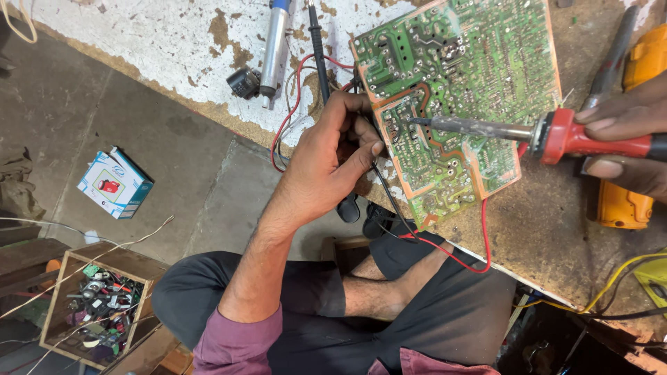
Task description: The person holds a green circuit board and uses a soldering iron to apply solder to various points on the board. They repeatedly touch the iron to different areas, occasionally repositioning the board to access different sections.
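Circuit board: green, solder side up, lying tilted on the worn workbench, its lower corner reaching the bench's near edge.
Soldering iron: red handle closed in the right hand, held nearly level so the tip meets the copper tracks at the board's left side.
Left hand: fingers pinched narrow on a thin black lead, resting at the board's left edge, just beside the iron's tip.
Yellow tool: on the bench under the right hand.
Desoldering pump: near the bench's far edge, well apart.
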